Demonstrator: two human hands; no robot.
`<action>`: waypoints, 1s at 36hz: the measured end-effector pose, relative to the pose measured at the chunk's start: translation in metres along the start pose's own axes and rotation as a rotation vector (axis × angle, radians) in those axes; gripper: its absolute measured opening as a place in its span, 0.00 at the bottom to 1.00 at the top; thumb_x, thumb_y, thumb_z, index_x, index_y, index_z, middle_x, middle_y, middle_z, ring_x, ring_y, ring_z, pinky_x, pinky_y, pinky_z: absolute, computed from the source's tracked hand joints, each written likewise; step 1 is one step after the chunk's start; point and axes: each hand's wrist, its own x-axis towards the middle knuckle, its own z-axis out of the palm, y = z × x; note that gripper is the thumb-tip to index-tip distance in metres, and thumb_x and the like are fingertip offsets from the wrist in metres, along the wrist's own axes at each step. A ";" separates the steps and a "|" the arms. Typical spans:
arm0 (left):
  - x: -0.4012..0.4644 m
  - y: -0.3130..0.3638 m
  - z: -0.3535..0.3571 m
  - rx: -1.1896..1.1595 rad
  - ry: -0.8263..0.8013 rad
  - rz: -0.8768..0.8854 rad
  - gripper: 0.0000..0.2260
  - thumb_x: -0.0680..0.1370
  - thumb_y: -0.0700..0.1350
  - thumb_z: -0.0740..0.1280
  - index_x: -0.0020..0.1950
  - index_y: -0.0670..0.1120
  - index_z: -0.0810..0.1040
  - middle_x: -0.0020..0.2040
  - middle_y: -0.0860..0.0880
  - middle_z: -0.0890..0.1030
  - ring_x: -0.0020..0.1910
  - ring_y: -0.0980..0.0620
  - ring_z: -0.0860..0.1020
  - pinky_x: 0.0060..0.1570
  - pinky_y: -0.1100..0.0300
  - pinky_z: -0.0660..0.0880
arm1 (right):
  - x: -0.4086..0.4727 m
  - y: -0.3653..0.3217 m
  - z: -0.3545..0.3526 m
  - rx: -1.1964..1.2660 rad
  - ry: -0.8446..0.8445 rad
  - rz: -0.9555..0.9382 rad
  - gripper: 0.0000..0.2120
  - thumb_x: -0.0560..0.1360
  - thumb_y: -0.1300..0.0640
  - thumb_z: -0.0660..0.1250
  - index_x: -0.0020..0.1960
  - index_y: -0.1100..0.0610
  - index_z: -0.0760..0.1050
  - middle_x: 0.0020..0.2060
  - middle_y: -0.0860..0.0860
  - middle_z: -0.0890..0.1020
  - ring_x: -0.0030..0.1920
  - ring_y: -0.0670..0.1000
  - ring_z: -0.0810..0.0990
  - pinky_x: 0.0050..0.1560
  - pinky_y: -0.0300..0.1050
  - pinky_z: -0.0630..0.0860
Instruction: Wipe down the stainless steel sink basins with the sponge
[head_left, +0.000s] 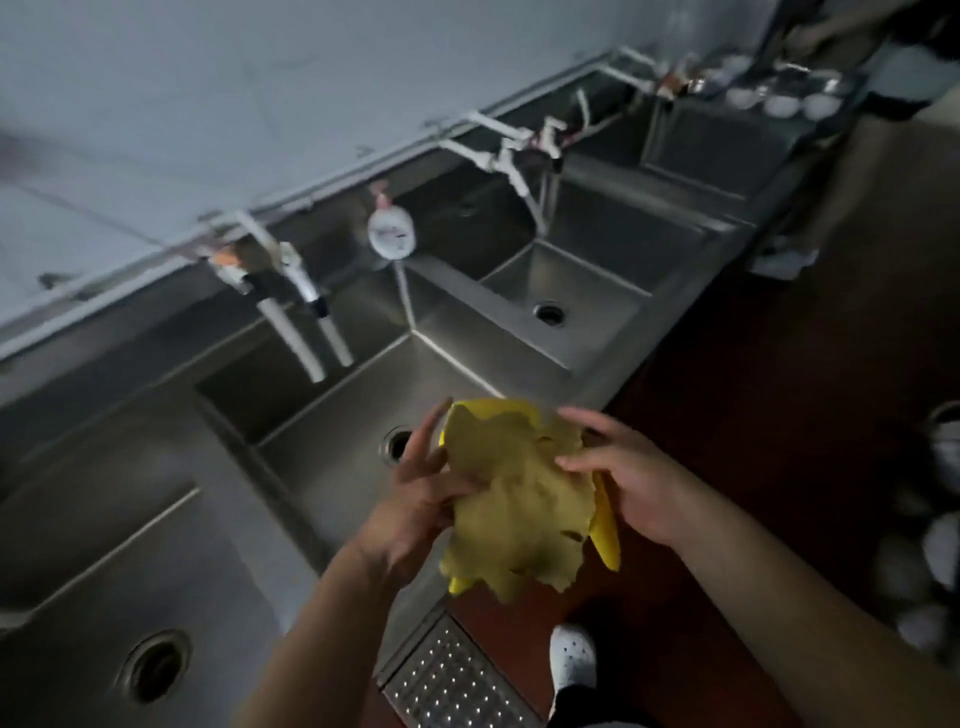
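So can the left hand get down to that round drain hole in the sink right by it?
Probably yes. The left hand hangs just above the drain hole with nothing between them. It grips the yellow sponge together with the right hand, so the sponge would go along.

A row of sink basins (322, 457) runs along the wall (260, 78), with pipes (291, 291) hanging over their back edge. The sponge (519, 499) is held between the left hand (415, 499) and right hand (623, 478) above the middle basin's front rim. Bowls (779, 101) sit at the row's far right end.
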 end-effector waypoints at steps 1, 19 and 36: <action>0.018 -0.004 0.018 0.020 -0.038 -0.019 0.38 0.70 0.26 0.67 0.69 0.62 0.71 0.63 0.46 0.81 0.47 0.50 0.84 0.33 0.62 0.78 | 0.005 -0.003 -0.026 0.017 0.027 0.038 0.31 0.70 0.71 0.70 0.68 0.48 0.75 0.56 0.54 0.85 0.55 0.54 0.84 0.55 0.50 0.80; 0.294 0.032 0.249 0.299 -0.660 -0.009 0.37 0.73 0.35 0.72 0.76 0.61 0.65 0.70 0.56 0.73 0.52 0.51 0.82 0.40 0.62 0.78 | 0.083 -0.095 -0.314 0.532 -0.083 -0.130 0.35 0.67 0.73 0.72 0.69 0.48 0.75 0.66 0.56 0.79 0.64 0.63 0.78 0.57 0.59 0.79; 0.606 0.053 0.456 0.322 -0.704 0.035 0.31 0.72 0.49 0.73 0.71 0.68 0.69 0.70 0.63 0.68 0.61 0.62 0.77 0.51 0.64 0.79 | 0.225 -0.284 -0.552 -0.050 0.441 -0.351 0.28 0.71 0.68 0.73 0.64 0.42 0.79 0.63 0.46 0.81 0.59 0.48 0.82 0.52 0.42 0.81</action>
